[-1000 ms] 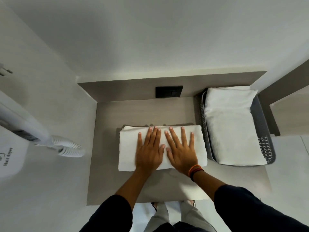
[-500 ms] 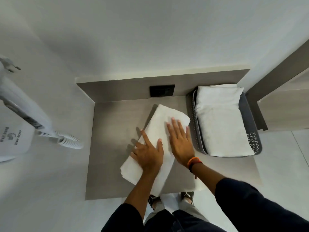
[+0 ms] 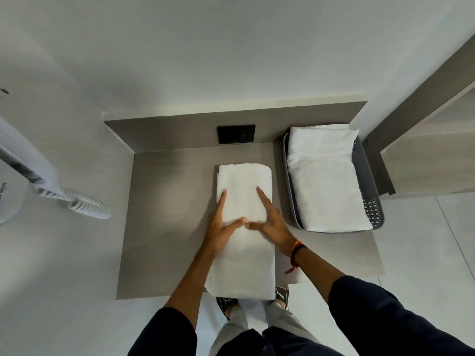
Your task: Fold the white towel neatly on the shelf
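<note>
The white towel (image 3: 244,227) now lies lengthwise on the shelf (image 3: 167,227), its long side running from the back wall toward the person. A second ago it lay crosswise under two flat palms, and half a second ago it was caught mid-turn, on a slant. So the folded strip has been swung a quarter turn, and its near end now hangs just past the front edge of the shelf.

The left hand (image 3: 221,227) rests along the towel's left edge and the right hand (image 3: 270,222) along its right edge. Both are spread, fingers apart, forefingers pointing away and thumbs meeting at the middle of the cloth. They press and frame the towel; neither is clamped on it.

The turn probably sets up the next fold: with the strip pointing away, one end can be brought over the other to halve its length. The task looks partly done, with a tidy narrow strip but not yet a compact stack.

Just to the right, a grey basket (image 3: 372,209) holds another folded towel (image 3: 323,181), apart from the one in hand.
</note>
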